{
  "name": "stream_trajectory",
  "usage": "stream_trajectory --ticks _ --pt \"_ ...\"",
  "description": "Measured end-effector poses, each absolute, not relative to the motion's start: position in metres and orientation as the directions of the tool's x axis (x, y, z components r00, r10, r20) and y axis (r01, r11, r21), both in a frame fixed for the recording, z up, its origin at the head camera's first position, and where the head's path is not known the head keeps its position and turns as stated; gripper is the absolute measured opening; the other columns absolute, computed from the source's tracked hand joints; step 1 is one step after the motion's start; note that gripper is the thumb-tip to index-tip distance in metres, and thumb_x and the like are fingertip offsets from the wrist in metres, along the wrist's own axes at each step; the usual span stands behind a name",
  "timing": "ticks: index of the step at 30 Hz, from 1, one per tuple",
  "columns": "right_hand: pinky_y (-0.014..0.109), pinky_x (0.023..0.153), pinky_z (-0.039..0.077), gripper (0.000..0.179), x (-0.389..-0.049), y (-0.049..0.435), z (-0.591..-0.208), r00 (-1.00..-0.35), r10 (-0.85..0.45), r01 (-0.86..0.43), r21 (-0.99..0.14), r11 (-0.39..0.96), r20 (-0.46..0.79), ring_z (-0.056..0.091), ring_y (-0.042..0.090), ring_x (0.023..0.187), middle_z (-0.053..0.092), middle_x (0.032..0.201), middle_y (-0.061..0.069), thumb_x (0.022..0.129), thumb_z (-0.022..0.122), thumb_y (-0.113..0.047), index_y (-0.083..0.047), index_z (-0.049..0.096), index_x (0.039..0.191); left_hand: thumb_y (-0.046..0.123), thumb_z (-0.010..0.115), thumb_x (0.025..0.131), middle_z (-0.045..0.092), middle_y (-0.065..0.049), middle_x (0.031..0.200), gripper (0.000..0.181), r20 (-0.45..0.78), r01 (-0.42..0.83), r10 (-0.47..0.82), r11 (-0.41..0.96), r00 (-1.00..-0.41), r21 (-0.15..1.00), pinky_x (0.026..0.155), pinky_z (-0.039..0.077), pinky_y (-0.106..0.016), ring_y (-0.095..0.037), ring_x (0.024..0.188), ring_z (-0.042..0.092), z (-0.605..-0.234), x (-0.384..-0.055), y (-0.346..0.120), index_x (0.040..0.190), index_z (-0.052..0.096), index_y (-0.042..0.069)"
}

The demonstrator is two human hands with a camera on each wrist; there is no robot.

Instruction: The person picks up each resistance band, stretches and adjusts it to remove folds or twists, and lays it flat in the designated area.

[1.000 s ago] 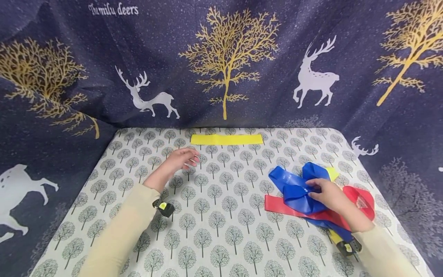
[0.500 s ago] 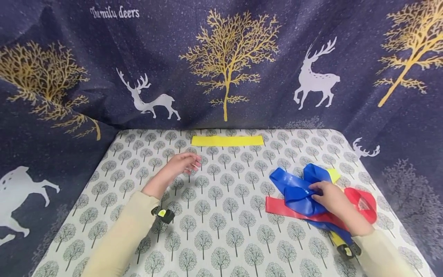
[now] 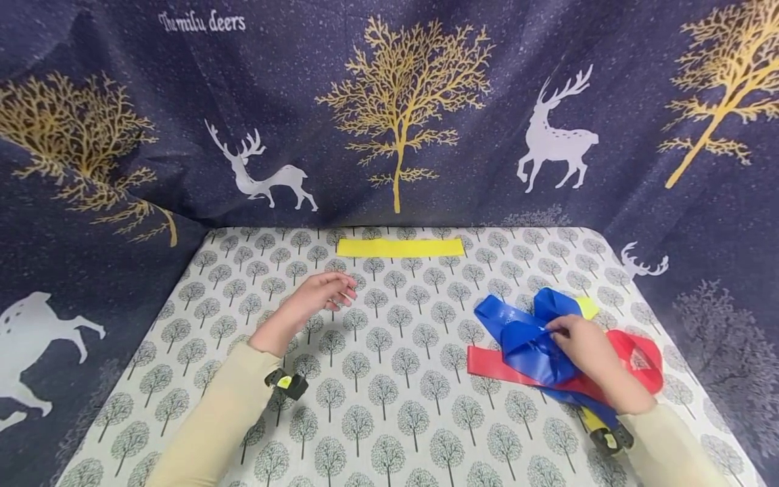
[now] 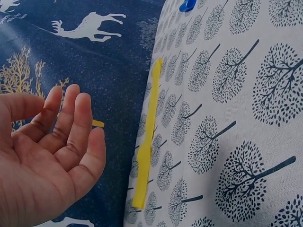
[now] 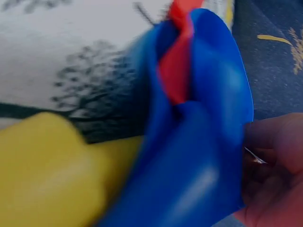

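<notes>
My right hand (image 3: 587, 348) pinches the edge of a blue resistance band (image 3: 523, 348), a flat shiny strip lying in loose loops on the right of the table. Under it runs a red resistance band (image 3: 489, 364), which curls into a loop beside my wrist. Bits of a yellow band (image 3: 587, 308) poke out of the pile; the right wrist view shows a yellow band (image 5: 47, 165) close up, left of the blue folds. Raised over the left-centre, my left hand (image 3: 319, 291) holds nothing, its fingers loosely bent. Much of the pile is hidden by my right hand and forearm.
A yellow strip (image 3: 400, 247) lies flat and straight along the table's back edge, beyond my left hand. The tablecloth (image 3: 389, 379) has a tree print. A dark blue curtain (image 3: 255, 88) with deer and trees hangs behind and at the sides.
Between my right fingers the blue band's fold has shifted and lifted slightly. My left hand has barely moved. The whole view has dipped a few pixels.
</notes>
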State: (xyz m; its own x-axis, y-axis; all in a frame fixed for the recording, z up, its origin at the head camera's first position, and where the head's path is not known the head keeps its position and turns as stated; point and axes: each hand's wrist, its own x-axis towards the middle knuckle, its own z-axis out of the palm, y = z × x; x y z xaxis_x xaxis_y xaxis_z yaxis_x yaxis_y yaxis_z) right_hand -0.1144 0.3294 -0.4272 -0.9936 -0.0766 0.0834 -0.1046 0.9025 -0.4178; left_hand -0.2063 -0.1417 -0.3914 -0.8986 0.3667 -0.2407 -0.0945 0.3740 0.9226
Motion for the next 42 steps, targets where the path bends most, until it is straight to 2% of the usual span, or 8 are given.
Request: stream_trajectory --ticks 5,9,17,22,25,29,35,42 --pt "0.063 0.085 0.054 0.014 -0.114 0.333 -0.409 -0.994 -0.05 -0.09 -0.447 0.89 0.101 0.068 0.05 0.099 0.071 0.107 0.034 0.09 0.065 0.003 0.003 0.074 0.1 0.016 0.046 0.107 0.071 -0.019 0.12 0.038 -0.25 -0.114 0.364 0.357 -0.897 0.927 0.082 0.057 -0.021 -0.007 0.09 0.067 -0.391 -0.204 -0.141 0.135 0.057 -0.006" --pt "0.046 0.072 0.054 0.018 -0.114 0.335 -0.392 -0.994 -0.017 -0.066 -0.467 0.882 0.109 0.068 0.044 0.091 0.071 0.109 0.034 0.091 0.063 0.001 0.003 0.075 0.104 0.017 0.047 0.106 0.072 -0.016 0.116 0.038 -0.256 -0.125 0.363 0.348 -0.896 0.929 0.08 0.057 -0.02 -0.005 0.087 0.067 -0.391 -0.203 -0.139 0.134 0.058 -0.006" --pt "0.021 0.064 0.044 0.021 -0.116 0.332 -0.365 -0.986 0.047 -0.049 -0.551 0.833 0.159 0.057 -0.003 0.075 0.074 0.102 0.028 0.094 0.064 -0.004 0.002 0.074 0.111 0.018 0.047 0.106 0.073 -0.007 0.109 0.039 -0.25 -0.124 0.375 0.329 -0.893 0.936 0.084 0.059 -0.024 -0.006 0.087 0.068 -0.391 -0.202 -0.139 0.135 0.057 -0.006" --pt "0.014 0.063 0.042 0.024 -0.12 0.323 -0.348 -0.979 0.077 -0.052 -0.597 0.8 0.189 0.047 -0.021 0.075 0.077 0.096 0.001 0.096 0.063 -0.01 -0.001 0.074 0.115 0.016 0.047 0.106 0.072 -0.013 0.114 0.038 -0.238 -0.113 0.383 0.32 -0.893 0.94 0.086 0.059 -0.023 -0.006 0.088 0.066 -0.389 -0.201 -0.136 0.134 0.058 -0.006" --pt "0.011 0.065 0.042 0.025 -0.123 0.318 -0.337 -0.974 0.088 -0.059 -0.608 0.792 0.209 0.045 -0.023 0.078 0.069 0.093 -0.022 0.098 0.061 -0.012 -0.004 0.073 0.118 0.017 0.047 0.106 0.068 -0.023 0.124 0.039 -0.223 -0.098 0.4 0.31 -0.889 0.946 0.086 0.058 -0.022 -0.006 0.09 0.066 -0.386 -0.201 -0.134 0.135 0.057 -0.006" --pt "0.003 0.069 0.047 0.021 -0.129 0.31 -0.322 -0.963 0.115 -0.1 -0.717 0.69 0.245 0.053 -0.019 0.075 0.057 0.083 -0.038 0.1 0.057 -0.009 -0.011 0.073 0.112 0.016 0.045 0.106 0.063 -0.029 0.133 0.039 -0.209 -0.074 0.415 0.317 -0.885 0.945 0.098 0.059 -0.034 -0.007 0.096 0.067 -0.382 -0.202 -0.131 0.136 0.056 -0.007" --pt "0.0 0.072 0.048 0.032 -0.137 0.302 -0.299 -0.948 0.179 -0.118 -0.81 0.574 0.265 0.058 -0.011 0.077 0.06 0.081 -0.034 0.102 0.055 -0.012 -0.043 0.063 0.101 0.016 0.045 0.107 0.064 -0.027 0.133 0.038 -0.202 -0.062 0.424 0.32 -0.883 0.945 0.104 0.057 -0.041 -0.009 0.1 0.068 -0.376 -0.204 -0.129 0.136 0.057 -0.005" --pt "0.0 0.074 0.05 0.02 -0.143 0.293 -0.278 -0.938 0.192 -0.13 -0.807 0.577 0.288 0.06 -0.009 0.08 0.061 0.086 -0.028 0.103 0.055 -0.016 -0.028 0.067 0.112 0.016 0.047 0.106 0.066 -0.025 0.132 0.039 -0.206 -0.078 0.43 0.296 -0.879 0.952 0.098 0.058 -0.031 -0.015 0.106 0.07 -0.37 -0.202 -0.127 0.138 0.056 -0.005"
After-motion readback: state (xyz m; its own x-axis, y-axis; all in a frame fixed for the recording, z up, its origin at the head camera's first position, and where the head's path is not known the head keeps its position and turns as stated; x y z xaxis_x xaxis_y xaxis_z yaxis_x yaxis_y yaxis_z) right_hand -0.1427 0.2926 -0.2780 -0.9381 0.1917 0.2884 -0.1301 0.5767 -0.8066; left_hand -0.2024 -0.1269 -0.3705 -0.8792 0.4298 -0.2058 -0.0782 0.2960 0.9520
